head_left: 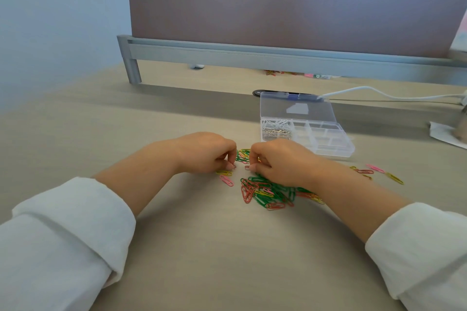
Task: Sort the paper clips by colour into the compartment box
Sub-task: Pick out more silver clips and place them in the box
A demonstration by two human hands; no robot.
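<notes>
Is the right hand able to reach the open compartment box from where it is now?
Probably yes. The compartment box lies open just beyond the right hand, its lid folded back; only bare desk separates them and nothing stands in the way.

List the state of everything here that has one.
compartment box, lid open, laid back; two left compartments hold clips, rest look empty.
paper clip pile, mixed colours, unsorted on the table.
left hand, fingers curled, tips down by the pile; grip unclear.
right hand, fingers curled over the pile; grip unclear.
</notes>
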